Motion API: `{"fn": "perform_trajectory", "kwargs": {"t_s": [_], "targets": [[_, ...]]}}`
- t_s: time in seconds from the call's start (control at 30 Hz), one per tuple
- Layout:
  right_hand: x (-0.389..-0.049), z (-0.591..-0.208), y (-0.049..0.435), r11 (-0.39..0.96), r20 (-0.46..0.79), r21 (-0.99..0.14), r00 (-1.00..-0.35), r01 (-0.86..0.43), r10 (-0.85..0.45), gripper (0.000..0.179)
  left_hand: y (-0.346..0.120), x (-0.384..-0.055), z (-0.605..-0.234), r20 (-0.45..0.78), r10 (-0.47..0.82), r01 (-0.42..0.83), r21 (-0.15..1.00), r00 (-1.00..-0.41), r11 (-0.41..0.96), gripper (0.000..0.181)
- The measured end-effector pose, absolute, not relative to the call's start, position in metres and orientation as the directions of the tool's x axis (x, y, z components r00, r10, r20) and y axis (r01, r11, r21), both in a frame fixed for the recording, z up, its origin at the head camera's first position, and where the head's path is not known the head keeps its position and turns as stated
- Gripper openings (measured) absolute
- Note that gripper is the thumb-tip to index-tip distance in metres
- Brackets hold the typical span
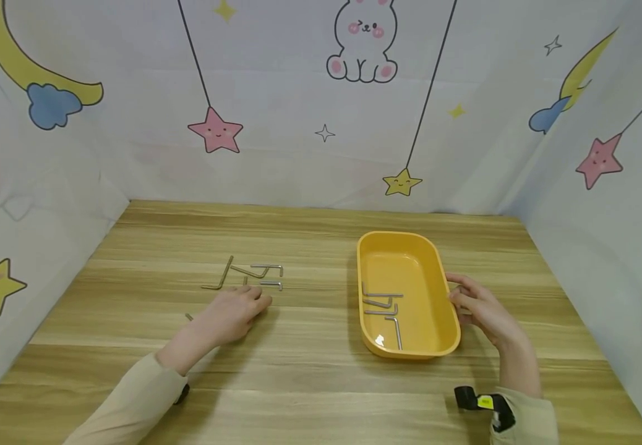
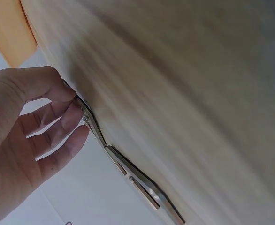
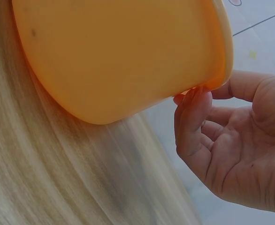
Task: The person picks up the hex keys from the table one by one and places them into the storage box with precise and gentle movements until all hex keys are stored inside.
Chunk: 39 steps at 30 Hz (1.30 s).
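My left hand is low over the left half of the table, its thumb and fingertips pinching a hex key that the hand partly hides in the head view. Just beyond it lie a long bronze-coloured hex key and shorter ones, among them a silver hex key. Over on the right, my right hand grips the right rim of a yellow plastic tray, thumb on one side and fingers on the other. Several silver hex keys lie along the tray's left side, one of them nearest the front.
Another hex key shows beside my left wrist. The wood-grain table is bounded at the back and both sides by a white curtain printed with stars, moons and a rabbit.
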State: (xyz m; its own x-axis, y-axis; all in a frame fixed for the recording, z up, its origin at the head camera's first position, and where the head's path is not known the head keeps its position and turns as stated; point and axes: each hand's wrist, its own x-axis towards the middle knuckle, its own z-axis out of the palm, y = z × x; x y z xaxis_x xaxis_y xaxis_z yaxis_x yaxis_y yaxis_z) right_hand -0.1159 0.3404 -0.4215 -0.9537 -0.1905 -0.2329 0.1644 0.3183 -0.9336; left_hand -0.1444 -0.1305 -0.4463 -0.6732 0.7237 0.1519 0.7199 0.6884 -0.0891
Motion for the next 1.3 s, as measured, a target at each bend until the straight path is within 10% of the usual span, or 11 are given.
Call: {"fn": "perform_trajectory", "kwargs": {"t_s": [1.3], "targets": [[-0.115, -0.42, 0.339, 0.319, -0.232, -0.933, -0.955, 0.164, -0.188, 0.058, -0.125, -0.128, -0.435, 0.409, 0.71, 0.728, -0.143, -0.573, 0.67, 0.031]]}}
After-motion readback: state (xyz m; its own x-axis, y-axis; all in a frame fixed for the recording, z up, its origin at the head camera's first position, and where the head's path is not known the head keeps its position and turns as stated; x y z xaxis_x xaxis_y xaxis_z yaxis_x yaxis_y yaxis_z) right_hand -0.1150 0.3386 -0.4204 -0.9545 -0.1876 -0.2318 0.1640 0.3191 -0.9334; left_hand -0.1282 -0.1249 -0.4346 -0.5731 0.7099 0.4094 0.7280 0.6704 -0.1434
